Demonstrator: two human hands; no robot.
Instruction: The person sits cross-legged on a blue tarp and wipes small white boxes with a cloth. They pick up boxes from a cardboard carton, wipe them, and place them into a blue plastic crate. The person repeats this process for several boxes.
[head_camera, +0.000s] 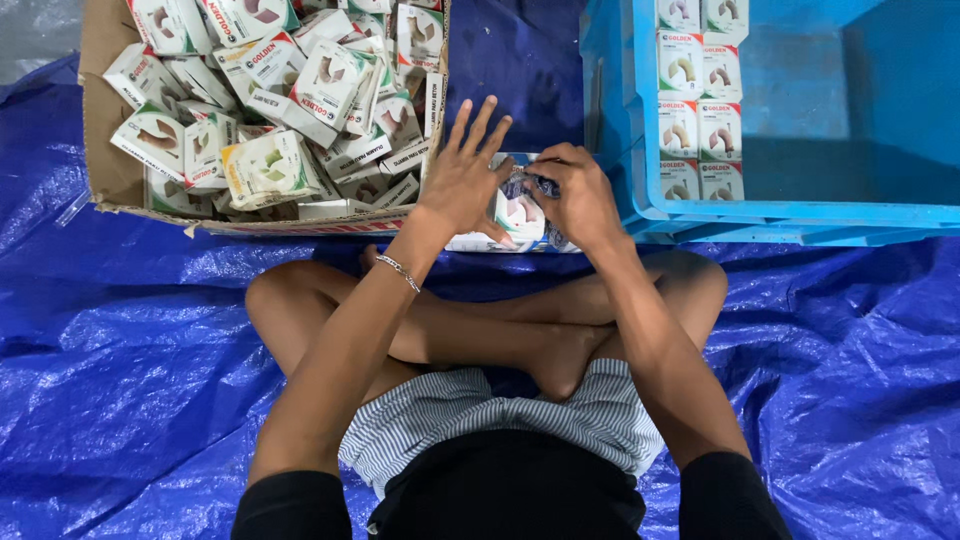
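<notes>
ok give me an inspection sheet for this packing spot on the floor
surface: blue tarp, wrinkled, spread on the floor
job's things: small white boxes stacked under both hands
clutter: cardboard carton of jumbled white boxes; blue crate with boxes in neat rows
grippers: left hand flat, fingers spread on the stack; right hand pinching its top edge
cables: nothing seen
surroundings: person sits cross-legged; grey floor at top left

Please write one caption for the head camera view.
Two bare hands, left hand and right hand, press small white cardboard boxes on blue tarpaulin.
</notes>
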